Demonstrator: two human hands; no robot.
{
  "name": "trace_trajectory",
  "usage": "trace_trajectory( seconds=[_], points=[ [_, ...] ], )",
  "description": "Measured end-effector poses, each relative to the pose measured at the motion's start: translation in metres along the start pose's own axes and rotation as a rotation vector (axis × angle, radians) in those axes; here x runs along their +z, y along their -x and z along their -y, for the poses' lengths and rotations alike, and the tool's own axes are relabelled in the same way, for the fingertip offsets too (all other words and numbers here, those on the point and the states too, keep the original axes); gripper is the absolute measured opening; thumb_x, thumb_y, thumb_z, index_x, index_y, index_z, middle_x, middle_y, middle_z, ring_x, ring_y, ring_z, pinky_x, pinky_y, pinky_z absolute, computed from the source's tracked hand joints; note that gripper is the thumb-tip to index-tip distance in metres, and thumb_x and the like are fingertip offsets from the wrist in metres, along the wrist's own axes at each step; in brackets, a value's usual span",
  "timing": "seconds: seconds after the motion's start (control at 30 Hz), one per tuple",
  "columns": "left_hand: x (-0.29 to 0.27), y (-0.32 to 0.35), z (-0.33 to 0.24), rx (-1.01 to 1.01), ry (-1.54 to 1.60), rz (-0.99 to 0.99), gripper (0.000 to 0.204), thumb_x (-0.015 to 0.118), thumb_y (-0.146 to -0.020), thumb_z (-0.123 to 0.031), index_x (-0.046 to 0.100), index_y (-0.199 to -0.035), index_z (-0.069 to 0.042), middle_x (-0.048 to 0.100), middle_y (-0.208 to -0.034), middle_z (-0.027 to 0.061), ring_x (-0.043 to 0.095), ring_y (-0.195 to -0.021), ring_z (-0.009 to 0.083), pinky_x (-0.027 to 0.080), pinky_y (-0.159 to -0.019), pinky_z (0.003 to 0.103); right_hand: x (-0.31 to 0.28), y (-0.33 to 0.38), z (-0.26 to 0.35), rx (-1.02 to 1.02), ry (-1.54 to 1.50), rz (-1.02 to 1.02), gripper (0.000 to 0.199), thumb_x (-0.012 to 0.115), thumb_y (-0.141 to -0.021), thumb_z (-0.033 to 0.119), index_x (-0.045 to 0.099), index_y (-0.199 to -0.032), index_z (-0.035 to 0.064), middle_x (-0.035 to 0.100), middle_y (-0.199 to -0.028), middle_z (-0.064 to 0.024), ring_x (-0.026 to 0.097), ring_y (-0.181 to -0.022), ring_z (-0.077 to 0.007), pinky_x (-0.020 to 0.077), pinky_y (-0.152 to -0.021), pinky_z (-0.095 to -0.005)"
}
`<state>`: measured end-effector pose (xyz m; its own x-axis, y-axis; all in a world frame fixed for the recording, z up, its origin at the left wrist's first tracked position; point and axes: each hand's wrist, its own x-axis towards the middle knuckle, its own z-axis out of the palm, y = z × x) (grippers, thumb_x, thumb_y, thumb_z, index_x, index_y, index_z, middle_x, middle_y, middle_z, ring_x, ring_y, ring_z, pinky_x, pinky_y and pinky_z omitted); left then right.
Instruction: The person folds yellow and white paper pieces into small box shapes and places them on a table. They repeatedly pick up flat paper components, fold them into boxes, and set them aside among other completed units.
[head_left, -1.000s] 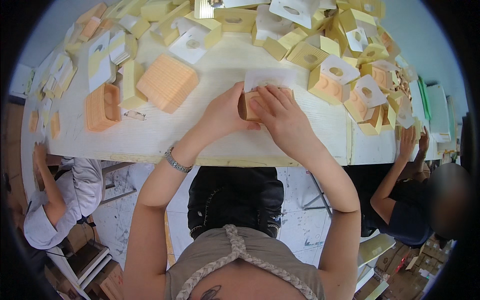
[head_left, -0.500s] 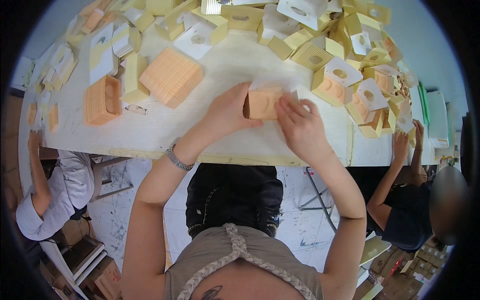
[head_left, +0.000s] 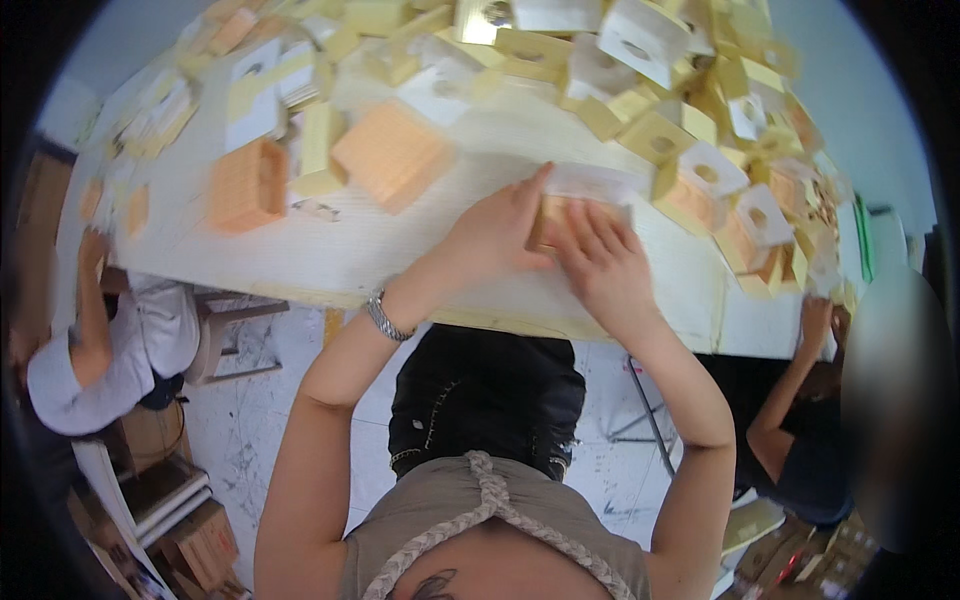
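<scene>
Between my hands, over the near part of the table, is a small cardboard box (head_left: pixel 590 180) with a whitish raised flap, blurred by motion. An orange plastic tray (head_left: pixel 551 212) sits in it, mostly hidden behind my fingers. My left hand (head_left: pixel 500 228) grips the box's left side, thumb below and forefinger above. Across the front of the tray lie the fingers of my right hand (head_left: pixel 603 250), stretched and slightly spread, touching it. Beyond my left hand are a stack of orange trays (head_left: pixel 393 155), a second stack (head_left: pixel 245 187) and a folded pale-yellow box (head_left: pixel 320 148).
Many yellow boxes with holed white flaps (head_left: pixel 705 173) pile up along the far and right side. Flat white-and-yellow cartons (head_left: pixel 257 90) lie at the far left. One co-worker's hand (head_left: pixel 92 245) is at the left table edge, another's hand (head_left: pixel 817 318) at the right.
My right fingers have moved from the box's right edge onto the tray's front, covering more of it. The whole view has shifted, with table things appearing further right and slightly lower.
</scene>
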<state>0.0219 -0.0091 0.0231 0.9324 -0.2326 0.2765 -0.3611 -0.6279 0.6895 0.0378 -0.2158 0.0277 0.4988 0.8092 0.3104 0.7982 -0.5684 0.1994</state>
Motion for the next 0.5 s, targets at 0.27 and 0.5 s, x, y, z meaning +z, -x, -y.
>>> trace_trajectory(
  seconds=[0.27,0.5],
  points=[
    [-0.117,0.071,0.043,-0.368,-0.850,-0.573,0.054,0.066,-0.077,-0.008,0.051,-0.129,-0.005,0.062,-0.104,0.0164,0.057,-0.099,0.0346,0.046,-0.092,0.043,-0.003,0.028,-0.059,0.278,0.225,-0.097,0.040,0.060,-0.081,0.006,0.059,-0.120,0.0043,0.056,-0.128,-0.0166,0.049,-0.122,-0.0338,0.0400,-0.099,-0.0471],
    [-0.101,0.069,0.033,-0.374,-0.799,-0.270,0.048,0.064,-0.077,-0.004,0.059,-0.124,-0.010,0.062,-0.091,0.0108,0.057,-0.094,0.0281,0.044,-0.087,0.043,0.002,-0.084,0.058,0.141,-0.517,-0.273,0.077,0.080,-0.067,0.028,0.048,-0.136,0.0133,0.035,-0.147,-0.0205,0.039,-0.129,-0.0412,0.0378,-0.101,-0.0510]
  ],
)
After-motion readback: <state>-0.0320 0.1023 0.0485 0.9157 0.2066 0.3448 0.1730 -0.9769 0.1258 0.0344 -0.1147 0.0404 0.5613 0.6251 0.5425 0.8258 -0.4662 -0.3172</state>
